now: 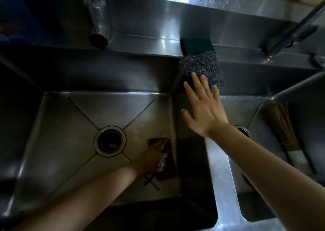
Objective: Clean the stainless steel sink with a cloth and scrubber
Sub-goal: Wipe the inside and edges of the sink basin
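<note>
A stainless steel double sink fills the view; the left basin (73,118) has a round drain (110,141). My left hand (151,157) is down in that basin near its right wall, fingers curled on a dark brown cloth (167,171) lying on the basin floor. My right hand (202,106) hovers above the divider with fingers spread and straight, holding nothing. Its fingertips are just short of a dark steel-wool scrubber (200,65) on the divider's far end. A green scouring pad (196,45) lies behind the scrubber on the back ledge.
A tap spout (97,23) hangs over the left basin's back edge. A second tap (290,37) angles in at the right. A straw broom (279,125) leans in the right basin (244,118). The bright divider rim (221,178) runs toward me.
</note>
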A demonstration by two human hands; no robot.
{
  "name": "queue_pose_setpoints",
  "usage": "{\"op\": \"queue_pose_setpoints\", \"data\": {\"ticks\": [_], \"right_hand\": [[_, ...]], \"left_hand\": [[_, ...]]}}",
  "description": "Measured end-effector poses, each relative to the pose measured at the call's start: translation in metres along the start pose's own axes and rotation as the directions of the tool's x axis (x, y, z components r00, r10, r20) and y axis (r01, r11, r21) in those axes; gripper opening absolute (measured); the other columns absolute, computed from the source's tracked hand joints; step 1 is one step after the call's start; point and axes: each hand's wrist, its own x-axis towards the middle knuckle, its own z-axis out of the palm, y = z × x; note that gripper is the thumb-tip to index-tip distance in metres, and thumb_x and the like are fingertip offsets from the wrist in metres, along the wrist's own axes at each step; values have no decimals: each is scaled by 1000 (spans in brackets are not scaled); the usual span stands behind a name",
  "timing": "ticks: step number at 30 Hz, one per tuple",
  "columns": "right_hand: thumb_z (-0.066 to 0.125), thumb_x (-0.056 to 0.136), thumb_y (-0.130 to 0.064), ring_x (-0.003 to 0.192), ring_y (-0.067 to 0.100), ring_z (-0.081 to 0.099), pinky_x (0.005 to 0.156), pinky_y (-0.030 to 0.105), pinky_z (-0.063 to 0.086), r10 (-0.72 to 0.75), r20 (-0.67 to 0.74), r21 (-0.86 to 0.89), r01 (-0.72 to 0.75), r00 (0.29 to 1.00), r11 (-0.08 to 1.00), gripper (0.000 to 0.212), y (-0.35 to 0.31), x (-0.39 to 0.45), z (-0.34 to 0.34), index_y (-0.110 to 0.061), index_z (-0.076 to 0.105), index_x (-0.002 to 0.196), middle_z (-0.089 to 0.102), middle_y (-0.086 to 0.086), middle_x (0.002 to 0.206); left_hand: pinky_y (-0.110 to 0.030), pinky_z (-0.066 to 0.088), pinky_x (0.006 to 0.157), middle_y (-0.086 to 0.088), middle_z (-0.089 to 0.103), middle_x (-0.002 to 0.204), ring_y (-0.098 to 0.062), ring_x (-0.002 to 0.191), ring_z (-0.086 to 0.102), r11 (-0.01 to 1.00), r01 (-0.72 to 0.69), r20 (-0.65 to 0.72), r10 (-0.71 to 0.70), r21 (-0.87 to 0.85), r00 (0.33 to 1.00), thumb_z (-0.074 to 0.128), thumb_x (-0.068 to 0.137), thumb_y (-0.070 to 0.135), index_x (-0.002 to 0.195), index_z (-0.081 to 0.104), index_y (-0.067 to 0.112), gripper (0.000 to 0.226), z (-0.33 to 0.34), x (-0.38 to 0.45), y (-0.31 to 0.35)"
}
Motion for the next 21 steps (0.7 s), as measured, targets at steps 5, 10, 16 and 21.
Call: {"op": "queue_pose_setpoints", "data": {"ticks": [5,10,16,21], "right_hand": [[46,89,-40,145,25,-13,116,47,1,72,17,111,-74,997,991,75,0,9,10,-19,7,150,-14,4,157],[44,87,-44,145,25,-13,116,46,2,105,40,140,-110,994,984,76,3,12,14,-23,6,150,-14,2,158],[47,87,-43,145,24,-14,116,47,2,104,60,106,-110,993,988,78,3,13,14,-25,5,150,-15,1,157],[47,86,-44,144,24,-16,116,47,2,97,72,101,-104,993,989,79,3,13,12,-25,4,150,-16,2,157]], "left_hand": [[-32,3,116,-20,-9,155,-32,145,-7,996,87,-4,-87,36,996,65,83,31,148,20,13,82,-15,13,-12],[-42,2,117,-19,-11,155,-34,143,-13,995,89,-29,-87,48,996,62,84,29,149,11,12,85,-2,9,-8],[-40,2,119,-16,-9,156,-29,144,-13,998,36,23,-37,54,999,63,83,36,149,14,16,85,0,11,-21],[-38,6,119,-17,-6,156,-32,145,-6,996,81,-38,-79,31,996,65,83,34,149,17,17,82,-17,26,-21]]}}
